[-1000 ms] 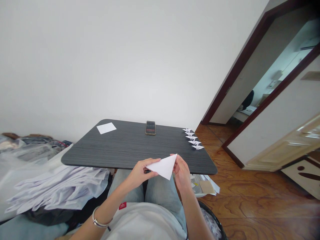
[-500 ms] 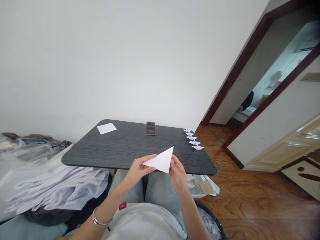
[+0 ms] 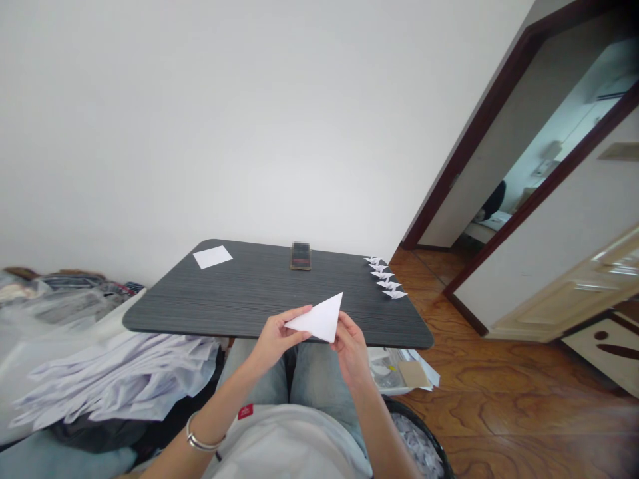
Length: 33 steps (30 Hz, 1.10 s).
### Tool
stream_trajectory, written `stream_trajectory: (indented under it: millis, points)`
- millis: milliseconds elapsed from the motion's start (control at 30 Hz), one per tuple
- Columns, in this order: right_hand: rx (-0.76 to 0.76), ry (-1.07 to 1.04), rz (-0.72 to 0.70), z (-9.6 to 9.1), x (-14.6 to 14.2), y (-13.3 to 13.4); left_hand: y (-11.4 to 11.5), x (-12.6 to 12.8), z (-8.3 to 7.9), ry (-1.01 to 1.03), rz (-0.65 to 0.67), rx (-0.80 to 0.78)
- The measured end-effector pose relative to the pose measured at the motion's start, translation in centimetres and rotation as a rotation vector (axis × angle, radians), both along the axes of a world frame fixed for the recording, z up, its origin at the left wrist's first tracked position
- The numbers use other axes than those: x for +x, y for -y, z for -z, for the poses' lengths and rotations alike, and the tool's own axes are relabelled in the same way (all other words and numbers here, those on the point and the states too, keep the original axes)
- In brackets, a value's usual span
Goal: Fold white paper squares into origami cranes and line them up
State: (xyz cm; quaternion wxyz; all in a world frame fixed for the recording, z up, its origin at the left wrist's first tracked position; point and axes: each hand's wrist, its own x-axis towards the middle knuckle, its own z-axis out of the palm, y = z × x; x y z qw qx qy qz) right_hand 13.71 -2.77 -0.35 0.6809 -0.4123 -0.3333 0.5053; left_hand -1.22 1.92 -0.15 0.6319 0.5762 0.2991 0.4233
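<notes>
A white sheet of paper folded into a triangle (image 3: 321,318) is held up over the near edge of the dark table (image 3: 249,293). My left hand (image 3: 279,338) pinches its left corner between thumb and fingers. At its right side, my right hand (image 3: 349,342) has its fingers closed on the paper's edge; part of those fingertips is hidden behind it. Several small folded paper cranes (image 3: 384,276) stand in a row along the table's right side. Flat at the far left of the table lies a white paper sheet (image 3: 213,257).
A phone-like device (image 3: 301,255) rests near the table's back edge by the white wall. Piled white cloth or paper (image 3: 120,379) lies at lower left. Below the table's right end are a tray of papers (image 3: 404,372) and a bin of paper scraps (image 3: 417,442).
My right hand and the right part of the folded paper have shifted slightly left and the paper's top corner has moved a little left. The left hand stays nearly in place.
</notes>
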Motion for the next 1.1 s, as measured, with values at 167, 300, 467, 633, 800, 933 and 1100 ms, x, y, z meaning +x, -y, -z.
stream_trajectory:
  millis: [167, 300, 467, 633, 800, 933, 1100]
  points:
    - [-0.011, 0.178, -0.024, 0.8, -0.2, -0.1, 0.1, 0.2, 0.3, -0.100, 0.053, 0.106]
    - [-0.017, 0.334, 0.047, 0.9, -0.4, 0.0, 0.1, 0.5, 0.5, -0.094, 0.027, 0.079]
    - [0.029, 0.461, -0.069, 0.1, -0.4, 0.4, -0.1, 0.7, 0.7, -0.034, 0.010, -0.034]
    - [0.009, 0.488, -0.109, -0.1, 0.1, 0.4, -0.1, 0.6, 0.0, 0.004, -0.136, -0.098]
    - [0.007, 0.474, -0.085, -0.2, 0.7, 0.3, 0.1, 0.2, -0.3, 0.031, -0.142, -0.128]
    - [0.037, 0.414, -0.061, -0.3, 0.9, 0.3, 0.3, 0.0, -0.5, 0.018, -0.126, -0.156]
    - [0.037, 0.366, -0.146, -0.4, 1.1, 0.4, 0.3, -0.3, -1.1, 0.014, -0.110, -0.072]
